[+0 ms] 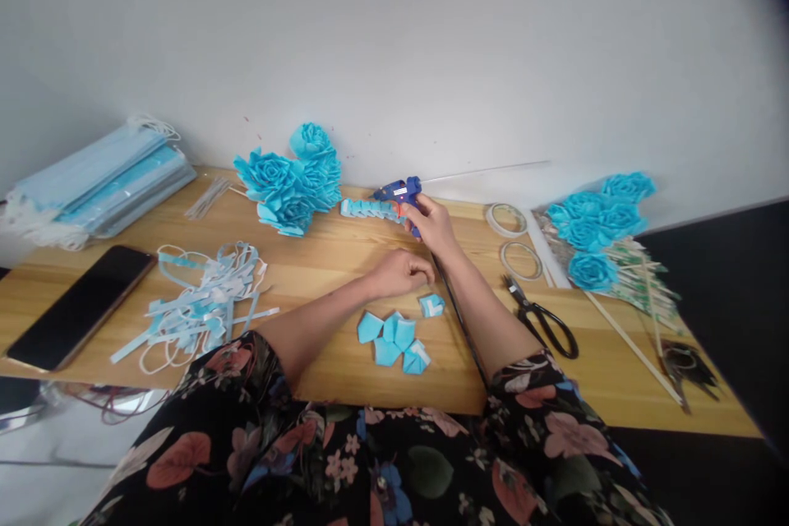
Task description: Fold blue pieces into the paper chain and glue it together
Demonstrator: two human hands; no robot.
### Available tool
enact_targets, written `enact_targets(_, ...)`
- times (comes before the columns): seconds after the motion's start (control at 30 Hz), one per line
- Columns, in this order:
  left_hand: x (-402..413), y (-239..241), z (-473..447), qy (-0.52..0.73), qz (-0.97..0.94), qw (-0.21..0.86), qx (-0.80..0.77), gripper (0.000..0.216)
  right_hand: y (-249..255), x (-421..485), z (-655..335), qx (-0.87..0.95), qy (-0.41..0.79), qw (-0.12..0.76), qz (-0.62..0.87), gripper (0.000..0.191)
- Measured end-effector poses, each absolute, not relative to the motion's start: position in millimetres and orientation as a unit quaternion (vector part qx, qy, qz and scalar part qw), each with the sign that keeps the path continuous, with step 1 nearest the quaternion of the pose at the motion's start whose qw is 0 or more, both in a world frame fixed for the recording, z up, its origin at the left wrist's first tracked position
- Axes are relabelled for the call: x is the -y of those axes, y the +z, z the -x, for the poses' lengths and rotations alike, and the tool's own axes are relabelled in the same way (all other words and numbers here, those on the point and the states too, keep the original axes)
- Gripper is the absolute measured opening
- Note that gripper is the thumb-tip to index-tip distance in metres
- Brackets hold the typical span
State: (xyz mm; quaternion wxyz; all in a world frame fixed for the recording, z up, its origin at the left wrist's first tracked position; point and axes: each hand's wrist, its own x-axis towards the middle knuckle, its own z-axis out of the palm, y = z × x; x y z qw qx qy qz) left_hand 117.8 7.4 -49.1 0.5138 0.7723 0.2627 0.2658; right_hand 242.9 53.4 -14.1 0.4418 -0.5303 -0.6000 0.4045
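My right hand [430, 223] is wrapped around the handle of a blue glue gun [402, 191], whose nozzle points left. A long, thin glue stick [484, 170] juts from the gun's rear, and its dark cord [454, 308] runs down beside my right forearm to the table's front edge. Below the gun, my left hand [403, 273] is curled near the wood; its fingertips are partly hidden, so what they pinch does not show. Close by lie a folded light-blue piece [432, 306] and several more blue folded pieces [394, 337]. A row of overlapping blue pieces [368, 209] sits behind, under the nozzle.
Blue fabric roses [289, 185] stand at the back; more roses [597, 214] lie right. Stacked face masks [104, 181], a phone [80, 308] and cut strips [213, 300] are left. Tape rolls [506, 219], black scissors [542, 320], sticks [634, 349] and pliers [687, 370] occupy the right.
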Motion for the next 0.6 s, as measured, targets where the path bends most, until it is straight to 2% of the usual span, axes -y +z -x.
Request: enact_targets(0.6, -5.5, -45.5, -117.0, 0.265, -0.766, 0.522, -0.265, 0.024, -9.6, -50.7, -241.6, 0.606, 0.404, 0.443, 0.523, 0.026)
